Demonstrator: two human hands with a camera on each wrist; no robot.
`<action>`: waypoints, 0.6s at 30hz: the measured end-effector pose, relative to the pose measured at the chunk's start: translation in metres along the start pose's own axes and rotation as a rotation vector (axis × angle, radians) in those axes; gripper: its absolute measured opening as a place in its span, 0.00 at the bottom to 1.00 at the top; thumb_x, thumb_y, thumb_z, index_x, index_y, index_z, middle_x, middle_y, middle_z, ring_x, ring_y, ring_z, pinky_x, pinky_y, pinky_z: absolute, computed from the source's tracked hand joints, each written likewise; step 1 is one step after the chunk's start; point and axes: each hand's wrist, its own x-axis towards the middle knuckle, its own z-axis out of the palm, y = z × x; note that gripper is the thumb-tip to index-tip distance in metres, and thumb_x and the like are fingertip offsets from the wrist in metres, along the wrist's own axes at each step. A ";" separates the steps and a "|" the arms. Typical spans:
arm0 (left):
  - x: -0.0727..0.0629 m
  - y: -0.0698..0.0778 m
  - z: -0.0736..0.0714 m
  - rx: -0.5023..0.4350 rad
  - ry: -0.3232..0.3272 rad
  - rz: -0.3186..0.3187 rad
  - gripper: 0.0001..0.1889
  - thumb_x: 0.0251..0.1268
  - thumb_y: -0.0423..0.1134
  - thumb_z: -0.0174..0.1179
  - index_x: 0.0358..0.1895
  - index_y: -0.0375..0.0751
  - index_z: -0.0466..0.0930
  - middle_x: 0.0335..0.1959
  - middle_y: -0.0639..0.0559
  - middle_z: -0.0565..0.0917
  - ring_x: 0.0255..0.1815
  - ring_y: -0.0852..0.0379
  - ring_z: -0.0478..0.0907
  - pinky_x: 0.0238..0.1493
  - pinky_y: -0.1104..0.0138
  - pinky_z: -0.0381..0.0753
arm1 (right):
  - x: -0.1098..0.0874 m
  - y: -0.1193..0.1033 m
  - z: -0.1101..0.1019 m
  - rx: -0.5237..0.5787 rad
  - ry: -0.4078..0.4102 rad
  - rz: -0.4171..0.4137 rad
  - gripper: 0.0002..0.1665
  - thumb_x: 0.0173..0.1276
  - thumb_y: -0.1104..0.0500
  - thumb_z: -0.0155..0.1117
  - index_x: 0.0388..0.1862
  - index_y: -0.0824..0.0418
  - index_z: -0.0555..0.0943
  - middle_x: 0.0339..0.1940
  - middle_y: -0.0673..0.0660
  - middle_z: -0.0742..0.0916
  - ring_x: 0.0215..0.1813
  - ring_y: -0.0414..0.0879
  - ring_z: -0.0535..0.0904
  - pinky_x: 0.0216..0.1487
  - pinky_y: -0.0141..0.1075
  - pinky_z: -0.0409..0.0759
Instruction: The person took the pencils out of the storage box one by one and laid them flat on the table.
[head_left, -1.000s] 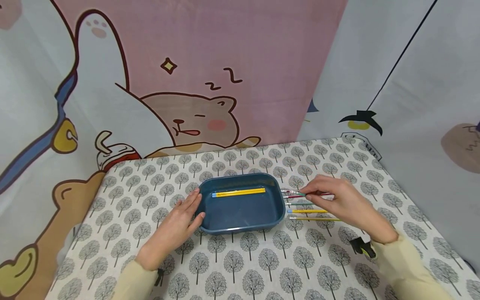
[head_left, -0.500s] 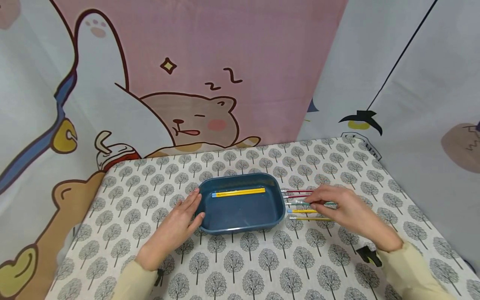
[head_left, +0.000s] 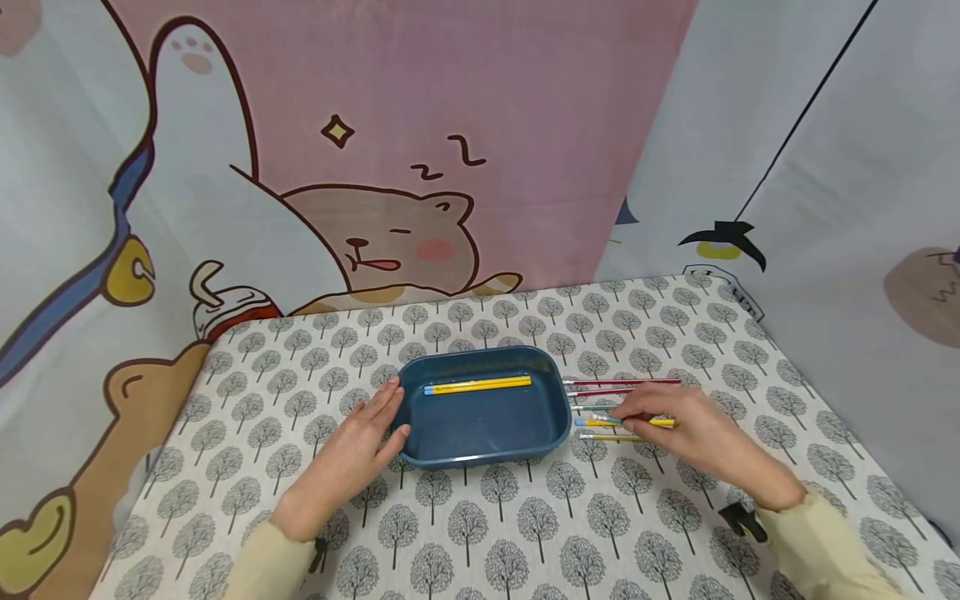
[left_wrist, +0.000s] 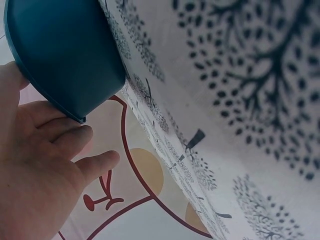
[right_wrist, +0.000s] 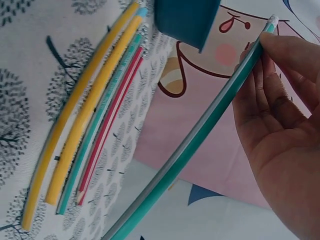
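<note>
My left hand [head_left: 352,450] rests against the left end of a dark blue tray [head_left: 487,429], fingers extended along its rim. In the left wrist view the fingertips touch the tray's outer edge. Inside the tray, yellow pencils [head_left: 480,385] with a blue end lie together near the back wall. My right hand [head_left: 682,421] pinches a green-and-silver striped pencil [right_wrist: 185,145] near its white eraser end, between thumb and fingers. That pencil is held above the row on the cloth: yellow pencils [right_wrist: 95,100], a green pencil [right_wrist: 100,120] and red pencils [head_left: 630,382], partly hidden by the hand.
A tree-print cloth [head_left: 465,525] covers the table. The row of pencils starts right beside the tray's right wall. Behind the table hangs a backdrop [head_left: 555,150] with cartoon animals, and a pale curtain [head_left: 847,167] stands at the right.
My right hand has moved toward the front of the table with the green pencil, from over the red pencils to over the yellow ones. The left hand and tray stay put.
</note>
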 end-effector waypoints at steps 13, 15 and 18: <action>0.000 0.002 -0.001 0.000 -0.009 -0.010 0.33 0.80 0.47 0.56 0.76 0.28 0.64 0.82 0.40 0.57 0.79 0.39 0.61 0.74 0.39 0.63 | -0.005 0.011 0.017 0.086 -0.062 -0.033 0.24 0.55 0.74 0.77 0.45 0.49 0.90 0.45 0.40 0.89 0.44 0.35 0.84 0.46 0.33 0.86; 0.000 0.002 -0.001 -0.002 -0.008 -0.009 0.33 0.80 0.46 0.57 0.76 0.27 0.64 0.82 0.40 0.57 0.79 0.39 0.61 0.74 0.39 0.63 | -0.006 0.011 0.019 0.078 -0.080 -0.019 0.24 0.56 0.73 0.77 0.45 0.48 0.90 0.45 0.40 0.89 0.46 0.35 0.84 0.47 0.35 0.87; 0.000 0.002 -0.001 0.001 -0.008 -0.004 0.33 0.80 0.46 0.57 0.76 0.27 0.64 0.82 0.39 0.57 0.79 0.39 0.61 0.74 0.39 0.63 | -0.007 0.011 0.021 0.088 -0.110 -0.004 0.23 0.57 0.72 0.77 0.46 0.48 0.90 0.45 0.40 0.89 0.46 0.36 0.84 0.47 0.36 0.87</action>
